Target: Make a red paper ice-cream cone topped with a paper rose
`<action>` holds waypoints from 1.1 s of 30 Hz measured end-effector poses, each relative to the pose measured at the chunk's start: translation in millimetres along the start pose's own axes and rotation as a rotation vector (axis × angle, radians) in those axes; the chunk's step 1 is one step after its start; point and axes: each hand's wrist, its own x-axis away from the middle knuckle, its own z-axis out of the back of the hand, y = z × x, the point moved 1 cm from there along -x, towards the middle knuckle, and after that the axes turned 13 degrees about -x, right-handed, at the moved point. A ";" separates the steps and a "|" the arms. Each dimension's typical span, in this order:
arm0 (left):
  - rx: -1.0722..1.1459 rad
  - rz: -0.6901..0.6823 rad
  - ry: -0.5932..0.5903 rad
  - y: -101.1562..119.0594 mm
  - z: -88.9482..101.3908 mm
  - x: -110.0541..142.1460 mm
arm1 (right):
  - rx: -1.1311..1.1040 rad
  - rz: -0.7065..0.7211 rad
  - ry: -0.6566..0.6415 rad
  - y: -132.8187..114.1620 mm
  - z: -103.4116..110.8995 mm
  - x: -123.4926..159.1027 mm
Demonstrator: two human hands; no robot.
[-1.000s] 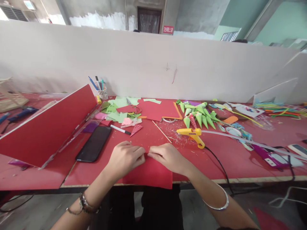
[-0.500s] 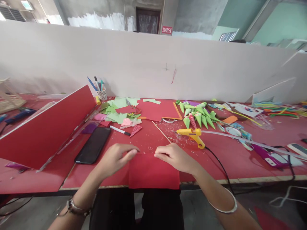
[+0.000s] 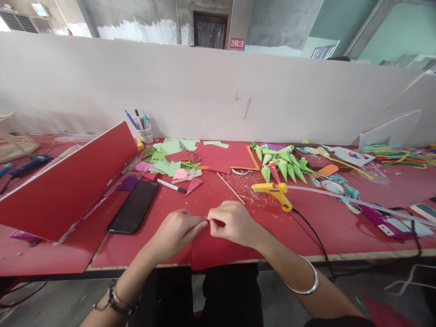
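A sheet of red paper (image 3: 221, 252) lies at the front edge of the red table, its near side reaching over the edge above my lap. At its far edge my left hand (image 3: 180, 229) is closed, thumb and forefinger pinched together on the paper. Right beside it my right hand (image 3: 231, 222) pinches the same edge, its fingers curled and its tips touching those of the left. The fingers cover the pinched part of the sheet. Beyond my hands are a thin wooden stick (image 3: 230, 187) and a yellow glue gun (image 3: 274, 191) lying on its side.
A black phone (image 3: 133, 207) and a white marker (image 3: 171, 185) lie to the left, near a standing red board (image 3: 75, 186). Green paper cones (image 3: 282, 167) are piled at the back right. Green scraps (image 3: 163, 156) and a pen cup (image 3: 146, 135) stand further back. The glue gun's cord (image 3: 313, 234) runs off the front edge.
My left hand let go of the paper's edge and moved left, then came back to pinch beside the right. The sheet shifted right and turned slightly.
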 end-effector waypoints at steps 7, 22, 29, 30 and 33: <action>0.025 -0.048 0.036 -14.6 13.3 7.5 | -0.002 -0.037 0.055 10.6 11.9 12.9; -0.067 0.024 0.103 -39.5 33.5 27.8 | 0.137 -0.182 0.136 39.1 42.7 42.5; -0.033 -0.024 0.065 -30.1 29.0 20.1 | -0.047 -0.116 0.078 7.9 38.0 27.0; -0.050 -0.035 0.084 -26.6 28.1 16.6 | -0.041 -0.108 0.000 4.1 34.6 23.6; -0.207 -0.021 0.199 -14.1 25.9 6.9 | 0.027 -0.153 -0.114 1.3 24.9 17.6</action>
